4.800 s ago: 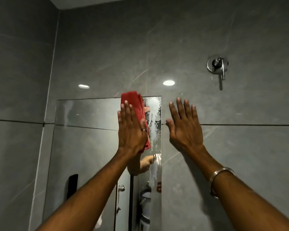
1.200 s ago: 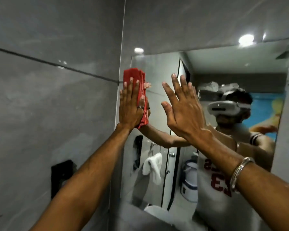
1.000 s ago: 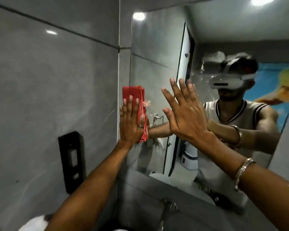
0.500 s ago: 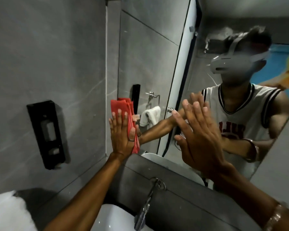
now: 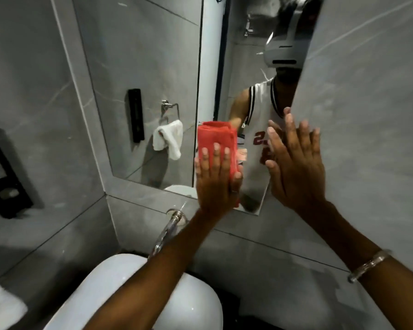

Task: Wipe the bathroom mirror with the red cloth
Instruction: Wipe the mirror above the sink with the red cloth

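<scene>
Slid rightward and lower on the bathroom mirror (image 5: 141,67) since half a second ago: red cloth (image 5: 216,141), now near the glass's bottom edge, above the chrome tap (image 5: 166,231) and white basin (image 5: 134,291). Pressed flat under the left hand (image 5: 216,184), fingers straight and together, thumb alongside, not gripping. Spread open just right of it, right hand (image 5: 296,170), holding nothing, palm toward the mirror's right edge. Reflected on the white jersey, mirrored red numerals, partly hidden. Steel bangle (image 5: 367,265) on the right wrist.
</scene>
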`<action>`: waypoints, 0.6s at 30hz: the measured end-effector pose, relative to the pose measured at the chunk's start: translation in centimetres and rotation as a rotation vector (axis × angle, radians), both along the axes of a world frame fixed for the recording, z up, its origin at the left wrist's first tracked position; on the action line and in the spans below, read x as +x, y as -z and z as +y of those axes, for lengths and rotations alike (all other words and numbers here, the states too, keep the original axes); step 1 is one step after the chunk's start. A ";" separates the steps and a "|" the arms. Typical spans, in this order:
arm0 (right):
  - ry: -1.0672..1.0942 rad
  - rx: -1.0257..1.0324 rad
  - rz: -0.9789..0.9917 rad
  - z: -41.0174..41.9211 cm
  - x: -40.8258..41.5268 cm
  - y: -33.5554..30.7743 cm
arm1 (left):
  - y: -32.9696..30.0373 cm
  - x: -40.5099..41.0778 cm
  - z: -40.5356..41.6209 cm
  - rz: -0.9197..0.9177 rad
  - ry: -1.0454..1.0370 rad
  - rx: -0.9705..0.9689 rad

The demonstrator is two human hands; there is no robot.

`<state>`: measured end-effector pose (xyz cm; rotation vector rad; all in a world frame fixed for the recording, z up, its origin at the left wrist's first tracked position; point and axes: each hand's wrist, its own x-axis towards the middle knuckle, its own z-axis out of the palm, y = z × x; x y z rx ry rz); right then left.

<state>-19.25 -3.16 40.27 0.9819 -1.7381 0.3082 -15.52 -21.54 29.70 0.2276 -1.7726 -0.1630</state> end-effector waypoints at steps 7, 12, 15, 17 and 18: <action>0.153 0.002 -0.068 7.3 0.1 -0.1 | 1.1 -1.3 8.7 -0.096 0.058 -0.022; 0.154 -0.017 -0.054 9.3 0.8 -2.5 | -5.0 -1.0 7.8 -0.139 0.081 -0.066; 0.133 -0.034 -0.048 9.3 0.6 -4.9 | -16.4 -1.9 6.9 -0.083 0.055 -0.086; 0.110 -0.054 -0.015 9.0 0.6 -7.3 | -25.3 -1.6 6.5 -0.023 0.055 -0.103; 0.102 -0.064 0.003 8.9 0.6 -8.5 | -29.3 -1.6 6.3 0.011 0.061 -0.117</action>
